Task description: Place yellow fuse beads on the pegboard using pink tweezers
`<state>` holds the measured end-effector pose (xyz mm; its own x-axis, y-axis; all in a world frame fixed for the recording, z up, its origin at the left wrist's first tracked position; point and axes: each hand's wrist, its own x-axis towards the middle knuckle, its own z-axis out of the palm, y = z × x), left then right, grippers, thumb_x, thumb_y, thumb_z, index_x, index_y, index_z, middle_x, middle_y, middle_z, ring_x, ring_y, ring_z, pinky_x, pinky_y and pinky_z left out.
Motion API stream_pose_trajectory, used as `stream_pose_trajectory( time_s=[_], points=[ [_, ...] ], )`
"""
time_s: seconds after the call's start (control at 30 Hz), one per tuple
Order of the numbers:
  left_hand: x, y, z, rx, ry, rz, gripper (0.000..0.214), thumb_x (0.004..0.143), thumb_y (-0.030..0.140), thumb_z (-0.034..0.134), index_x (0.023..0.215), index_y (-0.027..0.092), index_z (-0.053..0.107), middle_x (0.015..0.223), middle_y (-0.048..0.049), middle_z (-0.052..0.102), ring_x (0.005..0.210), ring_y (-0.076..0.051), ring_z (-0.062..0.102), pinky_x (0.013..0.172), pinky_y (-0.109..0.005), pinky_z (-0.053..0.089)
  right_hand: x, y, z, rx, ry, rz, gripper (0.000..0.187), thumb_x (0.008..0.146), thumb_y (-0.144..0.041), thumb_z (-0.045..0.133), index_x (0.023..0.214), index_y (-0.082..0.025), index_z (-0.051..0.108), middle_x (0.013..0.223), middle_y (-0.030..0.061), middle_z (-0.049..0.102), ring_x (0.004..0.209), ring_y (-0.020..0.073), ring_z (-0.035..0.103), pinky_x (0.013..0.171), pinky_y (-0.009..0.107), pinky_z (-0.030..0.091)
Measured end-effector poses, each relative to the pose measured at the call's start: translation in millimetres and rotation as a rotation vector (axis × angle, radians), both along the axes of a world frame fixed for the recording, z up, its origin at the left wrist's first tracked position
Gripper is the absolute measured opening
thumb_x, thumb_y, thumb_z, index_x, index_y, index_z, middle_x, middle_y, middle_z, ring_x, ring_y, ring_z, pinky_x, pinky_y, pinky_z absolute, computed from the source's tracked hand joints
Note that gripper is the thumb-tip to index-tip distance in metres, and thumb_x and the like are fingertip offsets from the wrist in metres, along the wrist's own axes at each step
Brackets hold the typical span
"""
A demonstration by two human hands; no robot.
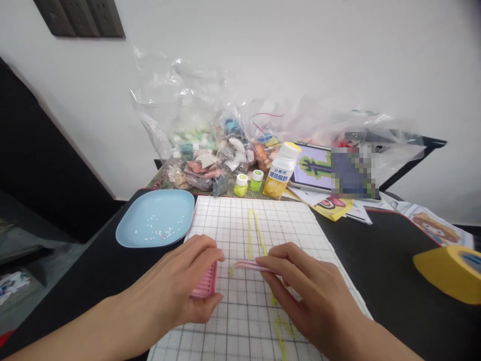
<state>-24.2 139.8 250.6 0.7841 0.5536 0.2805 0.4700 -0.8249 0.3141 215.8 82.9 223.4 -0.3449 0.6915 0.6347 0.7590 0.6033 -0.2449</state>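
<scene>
My left hand (pixel 188 281) grips a small pink ridged tray (pixel 206 284), tilted above the left part of a white gridded board (pixel 221 215). In my right hand (pixel 304 291) is a pair of pink tweezers (pixel 248 264), pinched between thumb and fingers and pointing left. The tweezer tips meet the end of a line of yellow-green beads (pixel 232 271) on the board. More yellow-green beads (pixel 250 230) form a narrow outline running up the board, and others curve below my right hand. Part of the outline is hidden under that hand.
A light blue plate (pixel 128 225) with scattered white beads lies at the left. Behind the board stand two small bead jars (pixel 241 186), a white-and-yellow bottle (pixel 281 170), a tablet (pixel 311 168) and bags of beads (pixel 203 165). A yellow tape roll (pixel 443 276) sits right.
</scene>
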Motion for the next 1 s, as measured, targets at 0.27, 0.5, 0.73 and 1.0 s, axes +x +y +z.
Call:
stream_pose_trajectory(
  time_s=[0.27, 0.5, 0.73, 1.0],
  points=[
    [0, -2, -10.6, -0.162, -0.094, 0.008, 0.06, 0.076, 0.005, 0.064, 0.124, 0.031, 0.039, 0.116, -0.0008, 0.054, 0.105, -0.021, 0.06, 0.087, -0.032, 0.053, -4, -3, -1.4, 0.028, 0.027, 0.028, 0.015, 0.097, -0.017, 0.048, 0.109, -0.019, 0.057, 0.087, 0.0031, 0.062, 0.066, 0.0124, 0.062, 0.047, 0.025, 0.046],
    [1, -10, -7.0, -0.346, -0.173, 0.162, 0.086, 0.072, 0.024, 0.086, 0.135, 0.047, 0.032, 0.115, 0.0031, 0.059, 0.1, -0.022, 0.063, 0.089, -0.039, 0.053, -8, -9, -0.2, -0.029, -0.005, 0.139, 0.031, 0.095, -0.006, 0.042, 0.121, -0.018, 0.05, 0.095, 0.0064, 0.062, 0.076, 0.0138, 0.063, 0.053, 0.024, 0.05],
    [1, -11, -11.5, -0.365, -0.259, 0.101, 0.087, 0.074, 0.035, 0.085, 0.139, 0.048, 0.028, 0.111, 0.003, 0.06, 0.091, -0.02, 0.065, 0.083, -0.036, 0.056, -10, -11, 0.4, -0.138, -0.046, 0.198, 0.031, 0.099, -0.01, 0.034, 0.125, -0.019, 0.048, 0.096, 0.0068, 0.062, 0.08, 0.0143, 0.063, 0.059, 0.025, 0.052],
    [1, -10, -11.5, -0.346, -0.257, 0.085, 0.088, 0.074, 0.037, 0.085, 0.14, 0.046, 0.027, 0.112, 0.003, 0.061, 0.092, -0.019, 0.065, 0.084, -0.035, 0.056, -12, -12, 0.1, -0.161, -0.052, 0.215, 0.03, 0.1, -0.013, 0.033, 0.125, -0.02, 0.048, 0.098, 0.0068, 0.062, 0.079, 0.0146, 0.063, 0.059, 0.025, 0.051]
  ],
)
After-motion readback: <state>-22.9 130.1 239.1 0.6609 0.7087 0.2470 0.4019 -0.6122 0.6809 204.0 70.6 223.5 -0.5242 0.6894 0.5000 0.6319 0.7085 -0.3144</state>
